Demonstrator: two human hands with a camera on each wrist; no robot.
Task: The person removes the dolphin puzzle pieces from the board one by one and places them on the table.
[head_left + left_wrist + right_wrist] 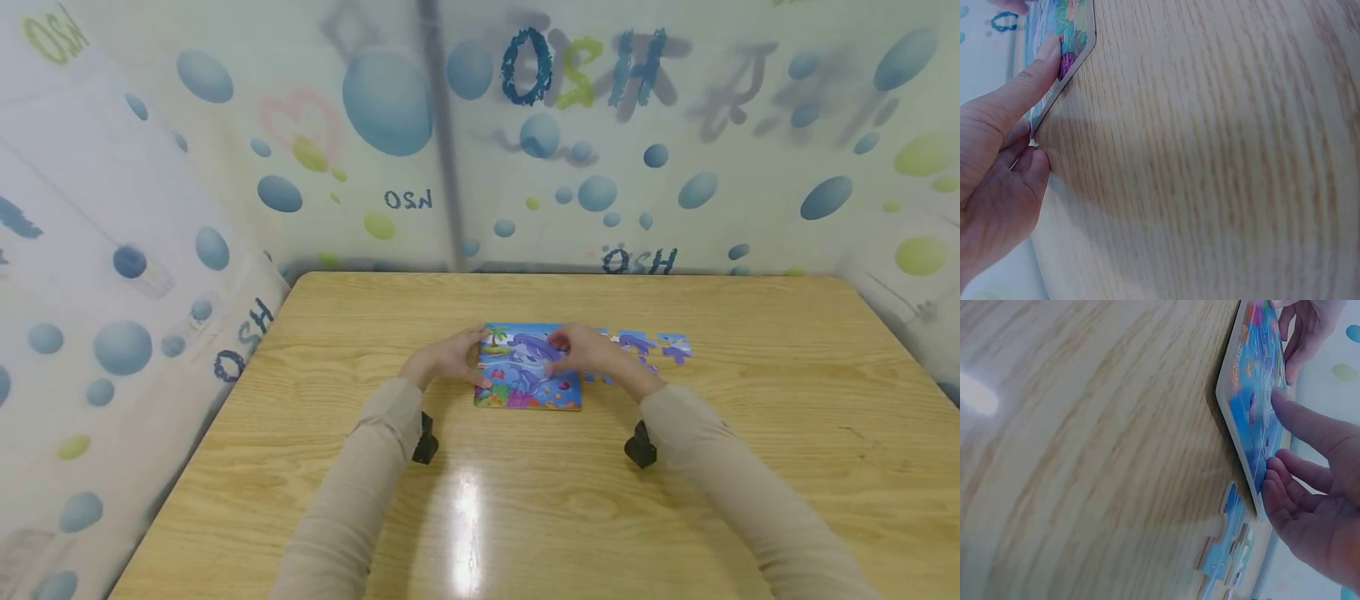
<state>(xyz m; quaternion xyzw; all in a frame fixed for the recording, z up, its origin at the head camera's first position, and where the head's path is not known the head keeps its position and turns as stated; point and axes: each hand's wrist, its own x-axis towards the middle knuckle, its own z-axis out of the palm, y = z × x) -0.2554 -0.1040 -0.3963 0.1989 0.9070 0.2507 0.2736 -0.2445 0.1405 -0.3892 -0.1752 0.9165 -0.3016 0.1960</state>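
A picture puzzle board (pixel 517 393) with dolphins, a palm tree and coral lies on the wooden table. The left hand (pixel 452 357) holds the board along its left side. Seen from the left wrist, its thumb (pixel 1041 69) lies over the picture, and the other fingers bend by the edge. Over the right half of the board is the right hand (pixel 588 348), thumb and fingertips on or close above the picture. The right wrist view shows a gap between its thumb (pixel 1300 419) and bent fingers, which lie near the board's edge.
Loose puzzle pieces (pixel 637 342) lie on the table right of the board, partly hidden by the right hand. In the right wrist view, blue pieces (pixel 1217 555) lie close to the board's corner. A patterned wall covering (pixel 495 167) stands behind the table (pixel 540 517).
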